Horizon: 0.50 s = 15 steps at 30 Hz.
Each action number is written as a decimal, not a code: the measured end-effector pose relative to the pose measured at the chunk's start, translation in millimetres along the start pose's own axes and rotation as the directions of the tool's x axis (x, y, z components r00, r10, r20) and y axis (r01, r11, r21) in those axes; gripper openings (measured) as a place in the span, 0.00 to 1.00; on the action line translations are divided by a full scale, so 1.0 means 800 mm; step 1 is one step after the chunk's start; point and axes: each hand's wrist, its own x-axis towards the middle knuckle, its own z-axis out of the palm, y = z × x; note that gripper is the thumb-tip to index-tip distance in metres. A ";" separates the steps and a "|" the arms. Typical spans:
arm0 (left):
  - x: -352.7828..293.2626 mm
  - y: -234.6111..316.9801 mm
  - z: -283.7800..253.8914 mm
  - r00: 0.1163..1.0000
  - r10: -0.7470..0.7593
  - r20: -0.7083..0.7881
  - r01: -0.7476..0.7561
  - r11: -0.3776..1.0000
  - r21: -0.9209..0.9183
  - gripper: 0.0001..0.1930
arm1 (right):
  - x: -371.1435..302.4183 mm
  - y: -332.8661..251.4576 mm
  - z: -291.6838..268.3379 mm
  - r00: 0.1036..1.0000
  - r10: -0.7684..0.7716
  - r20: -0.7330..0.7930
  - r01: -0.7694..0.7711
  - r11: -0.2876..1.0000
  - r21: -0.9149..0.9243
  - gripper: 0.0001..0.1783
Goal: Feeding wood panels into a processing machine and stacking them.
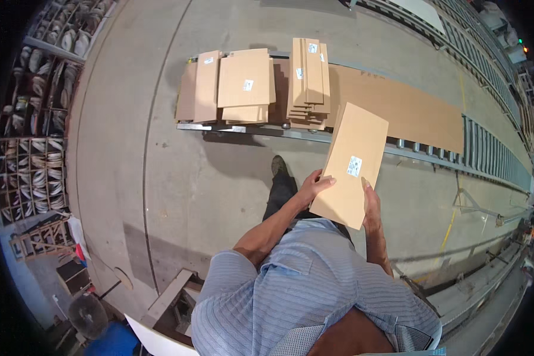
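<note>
I hold a flat tan rectangular panel (pixel 357 145) with a white label, tilted up in front of my body. A second edge shows along its left side, so it may be more than one panel. My left hand (pixel 315 187) grips its left edge, thumb on the face. On the opposite edge my right hand (pixel 371 204) is closed round it, thumb also on the face; the other fingers are hidden behind. Just beyond the panel's top stands a stack of narrow tan panels (pixel 310 74) with white labels.
A roller conveyor (pixel 486 145) runs across ahead, partly covered by a brown cardboard sheet (pixel 397 104). On its left end lie a stack of wider panels (pixel 243 80) and a narrower stack (pixel 206 89). Shelves of rolled material (pixel 32 172) line the far left. Another conveyor (pixel 463 47) runs behind.
</note>
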 end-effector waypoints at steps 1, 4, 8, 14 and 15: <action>0.011 0.007 0.001 0.999 -0.030 0.019 0.030 0.999 -0.012 0.38 | 0.005 -0.012 0.007 0.997 -0.064 0.048 0.072 0.979 -0.190 0.28; 0.059 0.055 -0.004 0.992 -0.118 0.039 0.116 0.992 0.046 0.30 | 0.056 -0.021 -0.012 0.855 -0.380 0.353 0.505 0.455 -0.733 0.24; 0.125 0.055 -0.009 0.992 -0.108 0.058 0.108 0.994 0.003 0.29 | 0.128 -0.034 -0.001 0.985 0.073 -0.154 -0.082 0.995 -0.051 0.24; 0.249 0.040 0.021 0.974 -0.223 0.040 0.225 0.974 -0.040 0.29 | 0.237 -0.067 -0.075 0.978 0.134 -0.163 -0.150 0.984 -0.092 0.25; 0.274 0.024 0.027 0.968 -0.250 -0.007 0.249 0.966 -0.073 0.28 | 0.257 -0.071 -0.091 0.975 0.144 -0.171 -0.160 0.983 -0.087 0.25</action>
